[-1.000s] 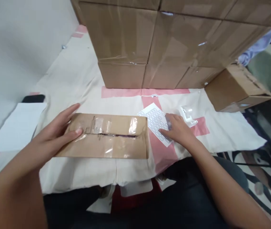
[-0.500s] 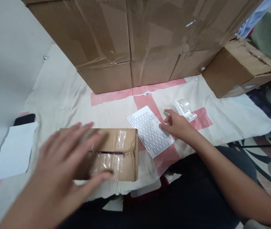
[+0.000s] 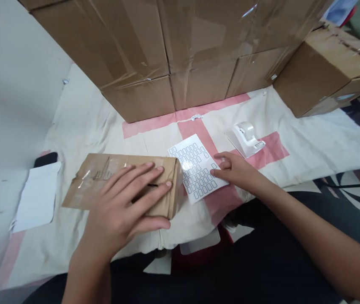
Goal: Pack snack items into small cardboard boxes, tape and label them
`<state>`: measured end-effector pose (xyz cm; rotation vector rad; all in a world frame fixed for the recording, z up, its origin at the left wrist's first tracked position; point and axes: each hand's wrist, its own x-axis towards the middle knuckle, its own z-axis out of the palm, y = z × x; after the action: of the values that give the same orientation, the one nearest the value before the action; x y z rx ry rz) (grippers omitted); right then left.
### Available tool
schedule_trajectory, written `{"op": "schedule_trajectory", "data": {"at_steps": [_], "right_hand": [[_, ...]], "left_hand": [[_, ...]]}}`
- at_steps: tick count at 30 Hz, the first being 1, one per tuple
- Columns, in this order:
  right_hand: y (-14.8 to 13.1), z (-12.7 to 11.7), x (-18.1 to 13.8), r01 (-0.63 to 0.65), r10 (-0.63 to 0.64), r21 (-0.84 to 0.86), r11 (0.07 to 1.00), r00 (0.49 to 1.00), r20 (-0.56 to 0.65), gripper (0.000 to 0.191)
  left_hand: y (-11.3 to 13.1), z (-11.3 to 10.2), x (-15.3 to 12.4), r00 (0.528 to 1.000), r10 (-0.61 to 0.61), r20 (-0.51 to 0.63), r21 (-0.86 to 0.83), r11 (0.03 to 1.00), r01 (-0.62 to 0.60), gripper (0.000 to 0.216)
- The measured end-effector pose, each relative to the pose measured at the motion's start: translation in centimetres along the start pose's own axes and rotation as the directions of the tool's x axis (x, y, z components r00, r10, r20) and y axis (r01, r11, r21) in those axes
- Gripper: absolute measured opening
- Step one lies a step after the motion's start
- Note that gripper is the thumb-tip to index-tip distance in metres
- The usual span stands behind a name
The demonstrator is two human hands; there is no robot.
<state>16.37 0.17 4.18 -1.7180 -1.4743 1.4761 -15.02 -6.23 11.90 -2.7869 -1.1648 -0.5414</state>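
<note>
A small taped cardboard box point(image 3: 97, 179) lies on the cream and pink cloth in front of me. My left hand point(image 3: 129, 202) rests flat on the box's right half, fingers spread over the slit top and thumb against its near side. A white sheet of small blue-edged stickers point(image 3: 195, 166) lies just right of the box. My right hand point(image 3: 235, 171) sits at the sheet's right edge, with thumb and forefinger pinched together at a sticker and the other fingers curled. A white tape dispenser point(image 3: 244, 138) stands beyond that hand.
A wall of stacked taped cartons point(image 3: 167, 50) fills the back. Another carton point(image 3: 325, 71) lies tilted at the far right. White paper point(image 3: 37, 196) and a dark phone point(image 3: 45, 159) lie at the left by the wall. A patterned rug point(image 3: 357, 185) shows right.
My left hand left the box's left end, swung over and came down on its right half. The box has turned slightly. My right hand has slid to the sheet's right edge and pinched.
</note>
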Motion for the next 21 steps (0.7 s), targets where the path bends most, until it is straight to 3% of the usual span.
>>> {"op": "schedule_trajectory", "data": {"at_steps": [3, 5, 8, 10, 14, 17, 21], "right_hand": [[0.1, 1.1, -0.4, 0.008, -0.063, 0.271, 0.963, 0.979, 0.193, 0.032], [0.0, 1.4, -1.0, 0.022, -0.113, 0.322, 0.946, 0.957, 0.266, 0.025], [-0.4, 1.2, -2.4, 0.041, -0.138, 0.344, 0.938, 0.954, 0.265, 0.027], [-0.6, 1.0, -3.6, 0.039, -0.154, 0.384, 0.922, 0.950, 0.273, 0.032], [-0.3, 0.7, -6.1, -0.035, -0.170, 0.514, 0.857, 0.923, 0.344, 0.057], [0.4, 0.4, -7.1, -0.076, -0.173, 0.564, 0.822, 0.911, 0.375, 0.068], [1.0, 0.1, -7.5, -0.088, -0.190, 0.590, 0.802, 0.900, 0.392, 0.067]], "left_hand": [[-1.3, 0.2, 0.1, 0.999, -0.040, -0.033, 0.016, 0.999, 0.040, 0.058], [-1.1, 0.4, 0.3, 0.995, -0.045, -0.088, 0.076, 0.996, 0.052, 0.052], [1.5, 1.3, 1.2, 0.956, 0.031, -0.291, 0.147, 0.989, 0.012, 0.032], [4.2, 2.2, 2.1, 0.925, 0.043, -0.378, 0.089, 0.996, -0.010, 0.025], [8.3, 4.2, 3.6, 0.950, -0.042, -0.311, -0.004, 0.999, 0.043, 0.019], [9.0, 4.9, 3.9, 0.964, -0.066, -0.259, 0.047, 0.996, 0.081, 0.026], [9.1, 4.9, 3.8, 0.984, -0.094, -0.151, 0.069, 0.992, 0.105, 0.021]]}}
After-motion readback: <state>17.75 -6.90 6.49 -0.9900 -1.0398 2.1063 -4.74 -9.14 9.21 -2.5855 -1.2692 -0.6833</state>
